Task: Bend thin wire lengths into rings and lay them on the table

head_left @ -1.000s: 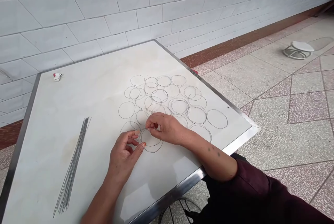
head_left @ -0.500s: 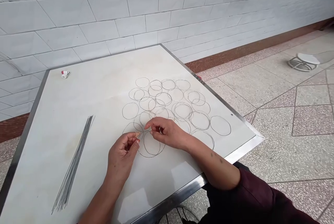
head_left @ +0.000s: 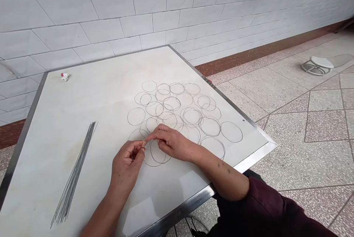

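My left hand (head_left: 127,163) is closed in a pinch on thin wire, thumb against fingertips. My right hand (head_left: 174,143) reaches across to it, and its fingers are closed at the same spot, on the wire. The pinched wire is mostly hidden by the fingers, so its full shape does not show. Around and beneath my hands lie several thin wire rings (head_left: 242,133), many overlapping, flat on the white table (head_left: 110,97). Left of my hands rests a bundle of straight wires (head_left: 76,170), loosely fanned at the near end.
A small white and red object (head_left: 65,77) lies at the table's far left corner. A metal edge (head_left: 182,207) borders the table. Behind it stands a white tiled wall (head_left: 110,4). On the floor to the right is a white stool (head_left: 318,65).
My right hand has moved left, and its fingertips have come from beside my left hand's fingers to meet them at the wire. The view has shifted slightly.
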Tool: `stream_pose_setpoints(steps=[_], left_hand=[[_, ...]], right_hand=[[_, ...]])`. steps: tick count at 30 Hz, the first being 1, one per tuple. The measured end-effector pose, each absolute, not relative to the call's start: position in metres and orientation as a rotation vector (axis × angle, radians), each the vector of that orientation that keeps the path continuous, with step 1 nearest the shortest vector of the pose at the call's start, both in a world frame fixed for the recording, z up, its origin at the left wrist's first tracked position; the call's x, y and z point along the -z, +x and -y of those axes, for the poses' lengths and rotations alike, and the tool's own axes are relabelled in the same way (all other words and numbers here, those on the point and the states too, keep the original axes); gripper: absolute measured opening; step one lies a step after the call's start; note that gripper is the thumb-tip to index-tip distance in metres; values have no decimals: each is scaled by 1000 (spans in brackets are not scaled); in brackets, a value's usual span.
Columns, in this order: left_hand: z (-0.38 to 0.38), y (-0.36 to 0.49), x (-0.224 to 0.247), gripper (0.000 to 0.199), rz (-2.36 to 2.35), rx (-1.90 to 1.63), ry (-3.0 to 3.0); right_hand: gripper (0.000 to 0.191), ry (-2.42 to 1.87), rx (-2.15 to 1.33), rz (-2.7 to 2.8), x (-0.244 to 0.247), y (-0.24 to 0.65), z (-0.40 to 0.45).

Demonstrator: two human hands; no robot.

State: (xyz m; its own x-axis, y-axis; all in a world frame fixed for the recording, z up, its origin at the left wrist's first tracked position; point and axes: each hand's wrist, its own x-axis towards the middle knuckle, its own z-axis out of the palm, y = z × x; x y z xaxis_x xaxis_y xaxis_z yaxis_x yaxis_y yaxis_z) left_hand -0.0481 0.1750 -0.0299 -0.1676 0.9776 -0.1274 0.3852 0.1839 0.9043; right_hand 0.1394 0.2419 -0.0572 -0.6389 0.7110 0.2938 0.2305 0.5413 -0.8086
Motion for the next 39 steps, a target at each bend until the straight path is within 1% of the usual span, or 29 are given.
stream_pose_setpoints(steps=[2,7,12,18,24,33,39], left_hand=[[-175,-48,30,20,-1685,-964,1319],[-173,-47,27,18,-1671,-958,1325],[-173,-46,24,20,-1661,-929,1250],[-175,-51,31,22,-1560,-933,1157],[-175,-54,38,24,-1504,-939,1127],[-176,-50,31,15,-1281,-990,935],[-176,-47,27,24,-1171,-968,782]], right_hand=[[44,-734,-1009,2140,58,138,-241],[19,-738,-1036,2089,58,136,-241],[11,-727,-972,2092,58,135,-242],[9,-723,-864,2175,57,137,-242],[15,-704,-778,2287,55,139,-242],[19,-677,-698,2379,51,144,-243],[18,-655,-651,2396,52,144,-242]])
